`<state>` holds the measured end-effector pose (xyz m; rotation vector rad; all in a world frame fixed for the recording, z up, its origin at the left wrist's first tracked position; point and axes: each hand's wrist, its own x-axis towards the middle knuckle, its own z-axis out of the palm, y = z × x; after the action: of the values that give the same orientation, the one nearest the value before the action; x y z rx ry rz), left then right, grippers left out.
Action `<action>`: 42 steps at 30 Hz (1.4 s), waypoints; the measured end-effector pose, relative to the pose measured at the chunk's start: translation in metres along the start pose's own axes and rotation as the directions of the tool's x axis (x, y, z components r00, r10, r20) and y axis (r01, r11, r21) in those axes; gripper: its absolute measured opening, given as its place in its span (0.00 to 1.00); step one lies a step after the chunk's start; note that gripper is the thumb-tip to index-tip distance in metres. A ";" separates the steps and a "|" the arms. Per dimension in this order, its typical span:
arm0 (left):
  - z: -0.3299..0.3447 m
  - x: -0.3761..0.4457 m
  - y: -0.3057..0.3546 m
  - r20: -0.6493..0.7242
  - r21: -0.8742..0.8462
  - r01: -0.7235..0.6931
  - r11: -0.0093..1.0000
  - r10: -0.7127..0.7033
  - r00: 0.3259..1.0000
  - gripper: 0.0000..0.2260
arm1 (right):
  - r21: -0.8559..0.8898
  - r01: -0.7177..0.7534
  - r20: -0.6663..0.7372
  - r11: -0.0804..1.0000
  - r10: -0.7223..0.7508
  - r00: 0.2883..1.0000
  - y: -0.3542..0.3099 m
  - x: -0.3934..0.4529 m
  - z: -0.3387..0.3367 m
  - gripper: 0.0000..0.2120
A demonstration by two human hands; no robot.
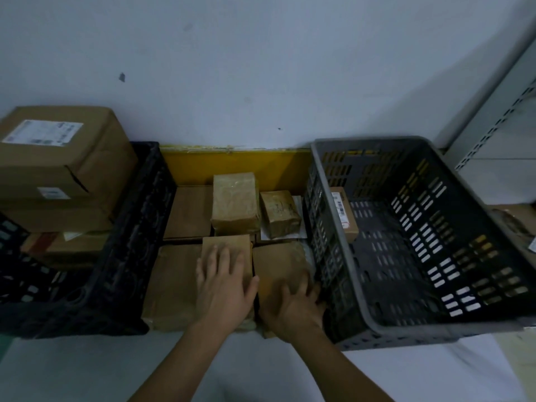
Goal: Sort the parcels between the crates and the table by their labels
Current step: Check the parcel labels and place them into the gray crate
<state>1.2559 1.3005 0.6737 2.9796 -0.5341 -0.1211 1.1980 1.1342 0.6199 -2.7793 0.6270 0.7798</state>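
Two hands work over a cluster of brown parcels lying on the desk (87,369) between two crates. The left hand (223,288) lies flat, fingers straight and slightly spread, pressing on the top of a small flat parcel (229,246) that sits on top of a larger parcel (171,288) below it. The right hand (293,310) rests on the neighbouring parcel (278,265), fingers bent over its right edge, just beside the wall of the grey crate (362,285); the grip looks like it is closing on that edge, though the fingertips are partly hidden.

Location of task items:
- Grey crate, right: holds one small box with a barcode label (343,216), set against its left wall.
- Black crate (127,256), left: holds stacked cartons, the top carton (63,158) bearing a white label.
- Between the crates: further parcels at the back, including a tall taped parcel (235,201) and a smaller taped parcel (280,217).

Step in hand: selection of the next parcel from the middle group. No label shows on the two parcels under the hands, so the destination cannot be judged.

Next move, as judged: lift the right-hand parcel clear of the crate wall, which stands very close, and turn it until a label faces up. The left hand should hold the adjacent parcel down so the stack does not shift. The light is dim; bring the label close for reading.
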 end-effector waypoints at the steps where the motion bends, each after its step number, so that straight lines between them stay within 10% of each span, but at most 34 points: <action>1: 0.000 -0.002 0.000 -0.009 -0.007 0.003 1.000 -0.003 1.000 0.37 | -0.017 -0.008 0.004 1.000 0.008 1.000 0.000 -0.001 0.002 0.54; 15: -0.024 -0.006 0.007 0.014 -0.347 0.100 0.933 -0.101 0.995 0.36 | 0.155 0.078 -0.280 0.985 -0.032 0.960 0.001 -0.058 -0.064 0.51; 21: -0.088 -0.002 0.026 0.131 -0.866 0.172 0.469 -0.120 0.984 0.38 | 0.191 0.184 -0.557 0.964 -0.048 0.829 -0.001 -0.107 -0.130 0.51; 28: -0.120 -0.002 0.032 0.171 -0.981 0.173 0.083 -0.031 0.985 0.37 | 0.271 0.509 -0.753 0.817 -0.149 0.640 0.009 -0.134 -0.134 0.41; 32: -0.127 -0.003 0.018 0.179 -0.968 0.161 -0.191 -0.080 0.981 0.25 | 0.551 0.566 -0.694 0.613 -0.040 0.719 0.031 -0.123 -0.136 0.43; 36: -0.132 -0.007 0.015 0.213 -0.941 0.198 -0.274 -0.028 0.977 0.25 | 0.842 0.509 -0.478 0.180 -0.188 0.858 0.027 -0.116 -0.136 0.35; 40: -0.138 -0.008 0.007 0.245 -0.921 0.217 -0.323 -0.048 0.968 0.23 | 0.783 0.578 -0.529 0.231 -0.241 0.813 0.022 -0.112 -0.131 0.44; 42: -0.140 -0.008 0.005 0.183 -0.970 0.156 -0.185 -0.140 0.973 0.22 | 0.747 0.605 -0.567 0.276 -0.213 0.796 0.019 -0.114 -0.134 0.44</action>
<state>1.2606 1.3116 0.8131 1.3074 0.0678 -0.3700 1.1624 1.1178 0.7925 -1.8029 0.1788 -0.2410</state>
